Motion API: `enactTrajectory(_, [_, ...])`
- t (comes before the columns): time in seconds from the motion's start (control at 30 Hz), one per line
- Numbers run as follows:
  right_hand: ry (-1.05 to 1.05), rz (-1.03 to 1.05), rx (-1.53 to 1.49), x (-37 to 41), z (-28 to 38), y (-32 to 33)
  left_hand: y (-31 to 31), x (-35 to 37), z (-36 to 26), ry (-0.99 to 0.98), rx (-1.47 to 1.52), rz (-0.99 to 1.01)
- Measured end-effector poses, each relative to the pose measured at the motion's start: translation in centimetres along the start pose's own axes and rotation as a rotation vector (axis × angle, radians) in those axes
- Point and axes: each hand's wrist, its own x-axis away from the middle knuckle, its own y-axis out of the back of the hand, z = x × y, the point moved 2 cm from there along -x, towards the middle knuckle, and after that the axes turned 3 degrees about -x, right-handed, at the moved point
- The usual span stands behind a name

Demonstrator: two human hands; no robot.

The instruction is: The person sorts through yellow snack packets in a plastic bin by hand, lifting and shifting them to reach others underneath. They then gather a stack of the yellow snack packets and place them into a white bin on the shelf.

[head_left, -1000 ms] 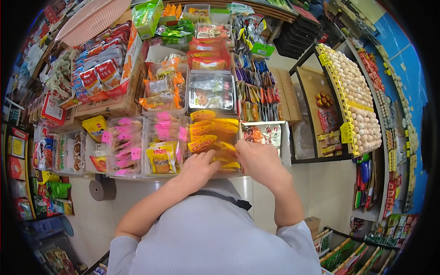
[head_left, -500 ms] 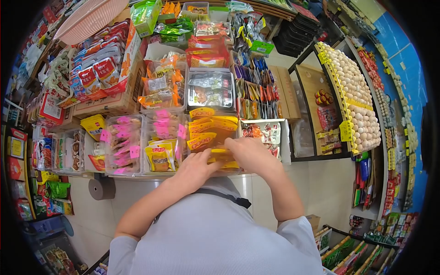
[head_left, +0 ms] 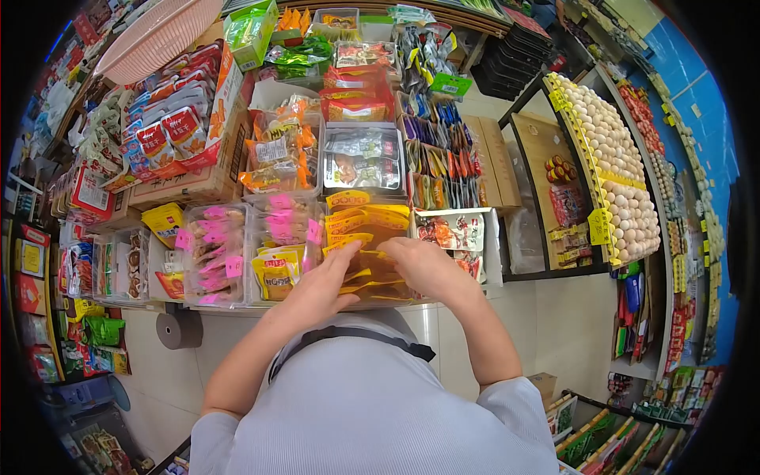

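Note:
My left hand [head_left: 321, 277] is open at the left front of a clear bin [head_left: 413, 229] of yellow snack packets [head_left: 368, 218]. Its fingers reach forward against the packets' left edges, and its thumb stands apart. On the right side, my right hand [head_left: 431, 269] has its fingers bent over the packets' upper edges, closed on a yellow packet; the fingertips are partly hidden. The packets stand in an overlapping row, their front ones between my hands. Left of them sits a tub of pink-labelled packs [head_left: 281, 222] with a yellow pouch [head_left: 277, 273] at its front.
A white box of red-and-white packets [head_left: 451, 231] adjoins on the right. Behind are black-and-silver packs [head_left: 364, 158] and orange packs [head_left: 277, 146]. Trays of eggs [head_left: 629, 218] stand on a rack at right. A pink basket [head_left: 150, 39] rests at the upper left.
My left hand has drawn back slightly to the left and its fingers have spread off the front packet. My right hand has shifted slightly left. The front packets now stand fanned in the bin.

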Motion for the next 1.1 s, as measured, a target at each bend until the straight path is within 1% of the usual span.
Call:
enactTrajectory(0.03, [-0.027, 0.006, -0.034, 0.0, 0.2, 0.0, -0.2, 0.0, -0.1, 0.002, -0.006, 0.003])
enactTrajectory(0.13, [0.030, -0.042, -0.051, 0.0, 0.1, -0.8, -0.2, -0.1, -0.3, -0.028, 0.019, -0.031])
enactTrajectory(0.27, [0.009, -0.023, -0.125, 0.5, 0.3, 0.1, 0.0, -0.9, -0.3, -0.026, 0.038, -0.036])
enactTrajectory(0.33, [0.040, -0.038, -0.135, 0.8, 0.5, 0.2, 0.1, -1.4, -0.1, -0.075, 0.005, -0.071])
enactTrajectory(0.43, [0.016, -0.142, -0.041, 2.0, 1.0, 0.2, 0.2, -1.9, -0.4, -0.094, -0.027, -0.102])
enactTrajectory(0.57, [0.073, -0.247, -0.005, 3.2, 1.5, 0.4, -0.5, -2.2, 0.3, -0.076, -0.057, -0.083])
enactTrajectory(0.63, [0.124, -0.295, 0.031, 3.8, 2.2, 1.1, -0.5, -2.1, 0.4, -0.033, -0.077, -0.053])
enactTrajectory(0.67, [0.107, -0.267, 0.010, 4.1, 2.7, 1.6, -0.6, -2.0, 0.5, -0.009, -0.085, -0.039])
enactTrajectory(0.73, [0.071, -0.210, -0.032, 4.7, 3.6, 2.5, -1.0, -1.5, 0.6, -0.038, -0.089, -0.077])
enactTrajectory(0.77, [0.096, -0.223, -0.033, 4.9, 3.8, 2.7, -1.1, -1.4, 0.6, -0.051, -0.091, -0.096])
enactTrajectory(0.87, [0.144, -0.246, -0.032, 5.3, 4.2, 3.5, -0.6, -1.2, 0.1, 0.031, -0.206, 0.041])
enactTrajectory(0.97, [0.163, -0.245, -0.029, 5.7, 4.9, 5.1, -0.8, -0.9, 0.0, -0.051, -0.261, -0.077])
enactTrajectory(1.1, [0.234, -0.229, -0.059, 5.3, 5.0, 6.8, -1.2, -0.6, -0.3, -0.102, -0.331, -0.125])
